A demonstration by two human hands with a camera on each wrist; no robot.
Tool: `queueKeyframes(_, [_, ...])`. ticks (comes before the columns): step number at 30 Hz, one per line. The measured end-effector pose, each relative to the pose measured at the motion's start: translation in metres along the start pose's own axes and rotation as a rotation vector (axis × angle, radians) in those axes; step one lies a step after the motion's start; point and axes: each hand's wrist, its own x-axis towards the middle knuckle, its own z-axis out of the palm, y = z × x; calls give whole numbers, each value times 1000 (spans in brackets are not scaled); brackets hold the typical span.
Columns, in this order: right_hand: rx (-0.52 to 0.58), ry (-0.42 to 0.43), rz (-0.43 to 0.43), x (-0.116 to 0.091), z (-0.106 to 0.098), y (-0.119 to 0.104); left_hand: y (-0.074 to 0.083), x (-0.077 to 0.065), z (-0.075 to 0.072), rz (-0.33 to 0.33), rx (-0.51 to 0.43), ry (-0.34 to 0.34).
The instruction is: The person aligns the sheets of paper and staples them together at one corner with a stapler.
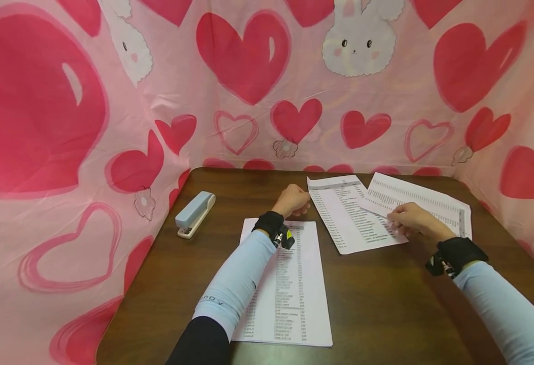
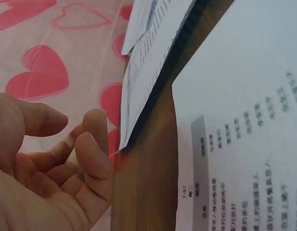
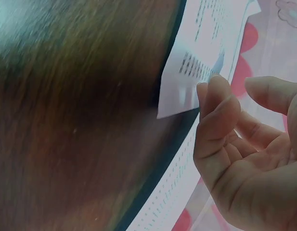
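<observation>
My left hand (image 1: 292,200) is above the top edge of a stack of printed sheets (image 1: 289,299), near the left edge of another printed sheet (image 1: 340,215). In the left wrist view its fingers bend loosely, thumb apart from them, with nothing between. My right hand (image 1: 413,220) is at the near left edge of a second loose sheet (image 1: 426,195), which overlaps the first one. In the right wrist view a gap shows between thumb and index fingertip, and the sheet's corner (image 3: 179,98) passes beside the fingertips.
A light blue and white stapler (image 1: 196,214) lies at the left of the brown wooden table (image 1: 376,304). Behind the table hangs a pink cloth (image 1: 257,137) with hearts and rabbits. Wrist cameras are strapped on both arms.
</observation>
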Motion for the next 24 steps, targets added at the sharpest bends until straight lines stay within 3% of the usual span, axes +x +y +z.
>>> queueKeyframes(7, [-12,-9,36,0,-4,3,3,3,5,-28,2,-10])
queueKeyframes(24, [-61,13,28,3,-7,13,3,8,9,-67,12,-4])
